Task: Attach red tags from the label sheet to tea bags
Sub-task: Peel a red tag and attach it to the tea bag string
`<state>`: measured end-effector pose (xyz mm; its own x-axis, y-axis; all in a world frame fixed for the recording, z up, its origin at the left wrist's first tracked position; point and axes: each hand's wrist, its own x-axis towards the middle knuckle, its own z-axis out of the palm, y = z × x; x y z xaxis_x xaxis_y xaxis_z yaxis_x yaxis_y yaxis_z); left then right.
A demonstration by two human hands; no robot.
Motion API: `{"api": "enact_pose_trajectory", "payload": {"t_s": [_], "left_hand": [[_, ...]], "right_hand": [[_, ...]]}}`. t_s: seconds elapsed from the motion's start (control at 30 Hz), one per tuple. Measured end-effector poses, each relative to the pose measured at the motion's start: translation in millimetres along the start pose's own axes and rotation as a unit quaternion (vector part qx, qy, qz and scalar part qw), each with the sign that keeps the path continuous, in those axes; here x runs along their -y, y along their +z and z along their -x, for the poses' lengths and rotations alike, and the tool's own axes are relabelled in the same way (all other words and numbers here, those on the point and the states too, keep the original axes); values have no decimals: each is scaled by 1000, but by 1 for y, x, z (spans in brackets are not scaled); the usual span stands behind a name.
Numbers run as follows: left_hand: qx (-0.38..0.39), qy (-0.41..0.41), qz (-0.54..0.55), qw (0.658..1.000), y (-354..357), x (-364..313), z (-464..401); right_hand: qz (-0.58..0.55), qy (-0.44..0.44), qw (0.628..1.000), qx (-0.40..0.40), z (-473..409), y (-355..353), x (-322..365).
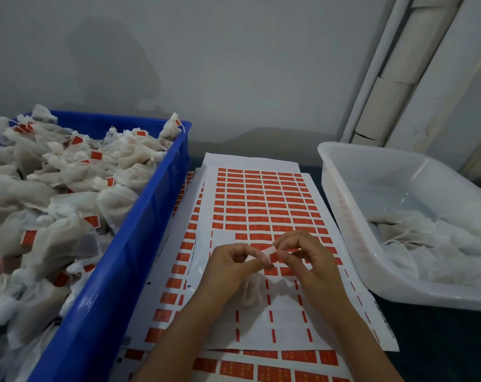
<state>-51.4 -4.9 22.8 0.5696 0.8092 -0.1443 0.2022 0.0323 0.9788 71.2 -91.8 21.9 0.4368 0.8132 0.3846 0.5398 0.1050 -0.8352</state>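
Note:
A label sheet with rows of red tags lies on the table between two bins; its near rows are peeled bare. Above it, my left hand and my right hand pinch a small tag between their fingertips, its pale back facing me. A white tea bag hangs below my hands over the sheet. Whether the tag touches the bag's string is hidden by my fingers.
A blue crate on the left is heaped with tea bags that carry red tags. A clear plastic tub on the right holds untagged tea bags. More label sheets lie under the top one. A grey wall stands behind.

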Motion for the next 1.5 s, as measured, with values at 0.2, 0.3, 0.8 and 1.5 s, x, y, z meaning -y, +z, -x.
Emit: {"api": "enact_pose_trajectory", "payload": {"t_s": [0.2, 0.3, 0.8, 1.5], "left_hand": [[4, 29, -21, 999, 1, 2, 0], [14, 37, -18, 999, 2, 2, -1], [32, 66, -5, 997, 3, 5, -3], [38, 137, -20, 990, 4, 7, -4]], "right_hand": [[-41, 35, 999, 8, 1, 3, 1], [-42, 41, 998, 13, 0, 3, 0], [2, 32, 999, -5, 2, 6, 0], [49, -8, 999, -16, 3, 7, 0]]}}
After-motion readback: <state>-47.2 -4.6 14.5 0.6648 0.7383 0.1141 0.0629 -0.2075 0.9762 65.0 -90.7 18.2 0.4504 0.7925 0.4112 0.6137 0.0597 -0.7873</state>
